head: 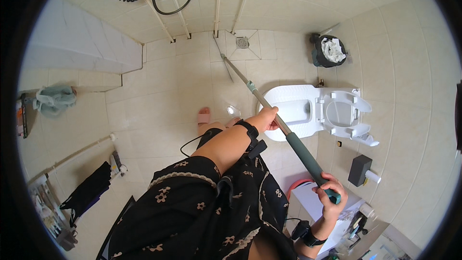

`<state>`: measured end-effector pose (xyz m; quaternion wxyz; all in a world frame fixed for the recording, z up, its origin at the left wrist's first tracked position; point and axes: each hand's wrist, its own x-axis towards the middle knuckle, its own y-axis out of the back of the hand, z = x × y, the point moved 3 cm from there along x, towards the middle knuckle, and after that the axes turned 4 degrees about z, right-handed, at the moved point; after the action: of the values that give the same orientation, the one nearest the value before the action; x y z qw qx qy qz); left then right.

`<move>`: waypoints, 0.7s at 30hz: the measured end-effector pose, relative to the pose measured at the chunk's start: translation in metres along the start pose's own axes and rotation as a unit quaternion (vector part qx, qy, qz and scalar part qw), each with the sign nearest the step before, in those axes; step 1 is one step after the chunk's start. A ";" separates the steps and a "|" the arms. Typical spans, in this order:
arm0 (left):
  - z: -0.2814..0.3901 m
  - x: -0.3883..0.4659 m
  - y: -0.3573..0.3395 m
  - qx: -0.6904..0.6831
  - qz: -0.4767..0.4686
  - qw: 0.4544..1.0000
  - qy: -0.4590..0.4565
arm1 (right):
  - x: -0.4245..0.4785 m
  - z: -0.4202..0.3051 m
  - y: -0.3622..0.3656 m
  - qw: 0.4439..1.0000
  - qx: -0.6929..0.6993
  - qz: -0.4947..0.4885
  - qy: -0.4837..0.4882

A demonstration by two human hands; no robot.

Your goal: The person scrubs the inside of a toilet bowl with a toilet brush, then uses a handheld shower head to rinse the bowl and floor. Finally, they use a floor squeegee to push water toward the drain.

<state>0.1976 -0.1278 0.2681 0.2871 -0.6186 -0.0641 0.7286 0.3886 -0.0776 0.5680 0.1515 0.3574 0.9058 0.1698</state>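
A long-handled floor squeegee (236, 68) slants across the view, its thin blade (228, 70) on the beige tile floor near the square floor drain (242, 42). My left hand (269, 118) is closed around the metal pole (260, 98), below its pale green collar. Higher up, my right hand (330, 193) grips the end of the dark green handle sleeve (305, 157). The pole passes over the front of a white squat toilet (292, 95). A wet, shiny patch (232, 110) lies on the floor by my pink slippers (204, 115).
A bin (330, 52) with a black liner and crumpled paper stands in the far right corner. Pipes (218, 3) run down the far wall. A white cabinet (306, 198) is at my right. Black cloth (88, 189) hangs on a rail at left, below a mesh bath puff (56, 99).
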 end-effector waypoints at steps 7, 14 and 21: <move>-0.019 0.002 -0.028 0.004 -0.089 0.995 0.042 | 0.000 0.020 0.050 0.992 0.107 0.046 -0.048; 0.010 0.018 -0.016 0.013 -0.043 0.999 -0.018 | 0.027 0.054 0.035 0.978 0.190 0.071 -0.058; -0.002 0.032 -0.020 0.056 0.025 0.998 -0.023 | 0.014 0.052 0.026 0.975 0.141 0.116 -0.124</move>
<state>0.2039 -0.0962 0.2486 0.3018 -0.5860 -0.0141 0.7519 0.4150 -0.0397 0.5295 0.1902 0.4958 0.8473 0.0109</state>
